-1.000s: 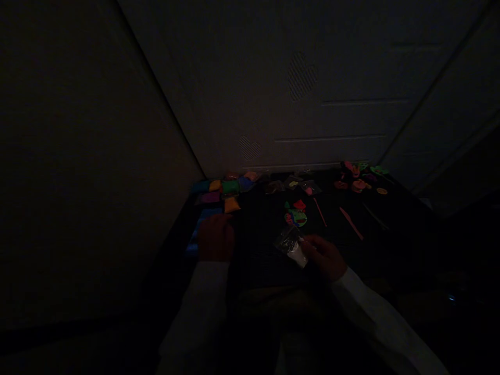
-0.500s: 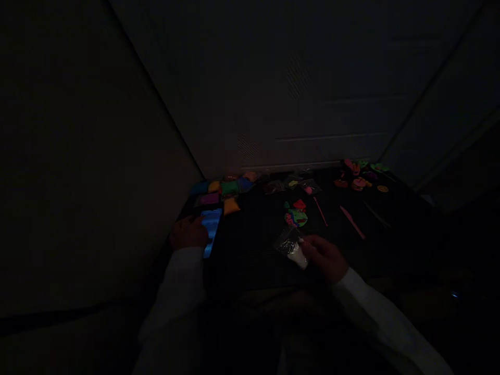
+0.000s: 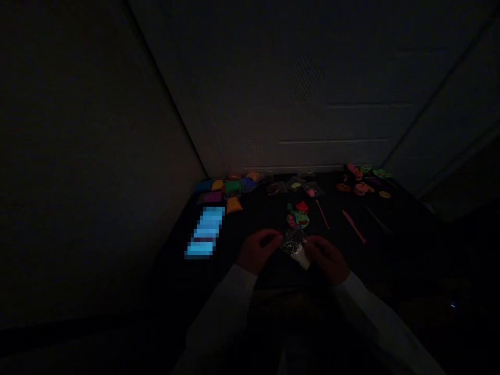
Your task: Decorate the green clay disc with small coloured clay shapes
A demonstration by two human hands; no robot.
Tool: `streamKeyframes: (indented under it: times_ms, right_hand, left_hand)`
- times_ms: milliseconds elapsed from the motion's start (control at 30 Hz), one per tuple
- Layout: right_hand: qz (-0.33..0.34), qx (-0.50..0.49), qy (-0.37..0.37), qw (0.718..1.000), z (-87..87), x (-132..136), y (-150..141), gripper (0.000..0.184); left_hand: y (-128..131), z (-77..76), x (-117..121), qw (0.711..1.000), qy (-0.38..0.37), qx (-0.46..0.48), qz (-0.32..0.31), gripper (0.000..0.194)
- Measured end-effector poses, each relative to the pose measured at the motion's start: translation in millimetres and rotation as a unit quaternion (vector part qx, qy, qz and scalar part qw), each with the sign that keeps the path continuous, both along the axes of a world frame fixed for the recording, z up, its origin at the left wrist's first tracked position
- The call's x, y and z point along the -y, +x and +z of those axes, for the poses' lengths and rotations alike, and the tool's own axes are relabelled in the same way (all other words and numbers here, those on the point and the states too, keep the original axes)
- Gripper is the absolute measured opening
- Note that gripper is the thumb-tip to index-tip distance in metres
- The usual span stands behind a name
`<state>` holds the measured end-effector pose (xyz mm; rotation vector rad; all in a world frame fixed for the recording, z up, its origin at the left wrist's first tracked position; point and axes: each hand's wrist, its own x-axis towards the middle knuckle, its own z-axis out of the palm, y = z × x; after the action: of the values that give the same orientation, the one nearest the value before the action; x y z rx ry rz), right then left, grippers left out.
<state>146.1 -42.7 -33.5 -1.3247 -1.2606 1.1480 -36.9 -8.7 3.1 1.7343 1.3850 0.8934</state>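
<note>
In the dim head view, my right hand (image 3: pixel 328 259) pinches the right side of a small clear plastic bag (image 3: pixel 300 255) with something white in its lower part. My left hand (image 3: pixel 258 252) is at the bag's upper left edge, thumb and fingertips closed together on it. Just behind the bag lies a flat green clay figure (image 3: pixel 301 219) with red, blue and pink parts. A phone (image 3: pixel 205 233) with a bright blue, blurred-out screen lies to the left of my left hand.
Coloured clay packs, among them an orange one (image 3: pixel 234 205) and a purple one (image 3: pixel 213 197), lie at the back left. A pink thin tool (image 3: pixel 322 214) and a pink knife (image 3: pixel 354 227) lie right of the figure. Several clay pieces (image 3: pixel 361 188) sit at the back right, before a wall (image 3: pixel 273 120).
My left hand has left the phone and moved right to the plastic bag. My right hand keeps its hold on the bag. The view has shifted slightly.
</note>
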Motion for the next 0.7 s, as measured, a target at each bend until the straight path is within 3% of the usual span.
streamKeyframes:
  times_ms: [300,700]
  right_hand:
    - [-0.023,0.003,0.014,1.000,3.6,-1,0,0.036]
    - [-0.033,0.046,0.042,0.998,-3.2,0,1,0.033]
  left_hand:
    - [5,-20.1,-5,0.995,-0.025,0.095,-0.024,0.025]
    - [7,-21.6,-2,0.996,-0.007,0.080,-0.040,0.023]
